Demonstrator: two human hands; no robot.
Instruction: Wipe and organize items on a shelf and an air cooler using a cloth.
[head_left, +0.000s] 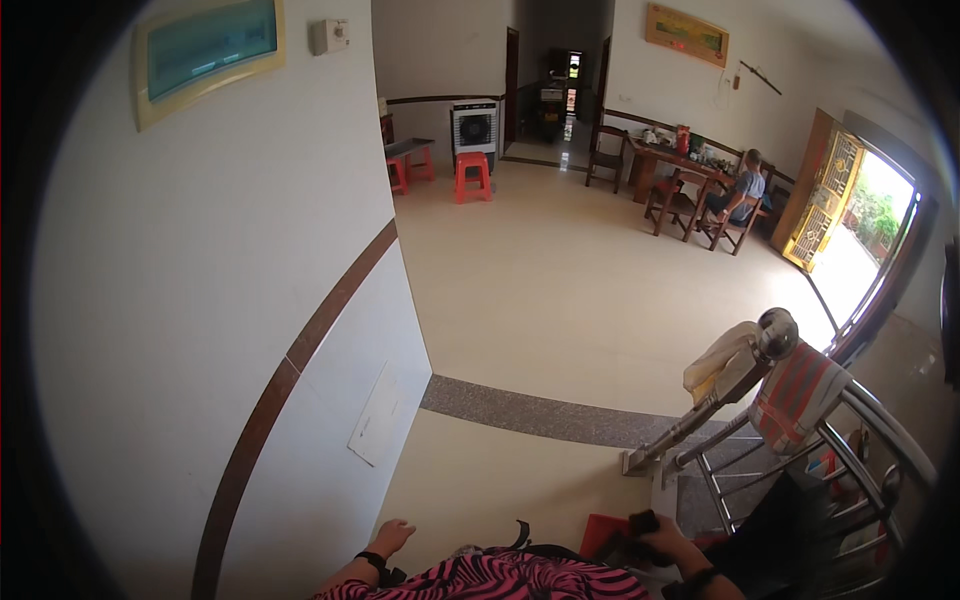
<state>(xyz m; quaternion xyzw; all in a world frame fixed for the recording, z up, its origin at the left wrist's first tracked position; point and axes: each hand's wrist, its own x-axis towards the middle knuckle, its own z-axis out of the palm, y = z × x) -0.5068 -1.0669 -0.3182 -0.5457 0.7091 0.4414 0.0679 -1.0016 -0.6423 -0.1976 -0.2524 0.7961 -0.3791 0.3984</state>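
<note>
My left hand (393, 536) hangs low at the left, near the white wall, with nothing in it. A dark band circles its wrist. At the lower right my right hand (664, 540) is closed around a dark object (643, 520), which is too blurred and shadowed to name. Just left of that hand, and partly behind it, shows a red object (598, 531); its kind is unclear. A stainless steel stair railing (724, 495) stands to the right of my right hand. A black, blurred thing (780, 517) lies against its bars.
A striped cloth (799, 397) and a yellowish cloth (724, 360) hang by the ball-topped newel post (777, 334). Ahead are a red plastic stool (473, 176) and an air cooler (475, 126). At right, a person (745, 191) sits at a wooden table (652, 152) near an open door (821, 195).
</note>
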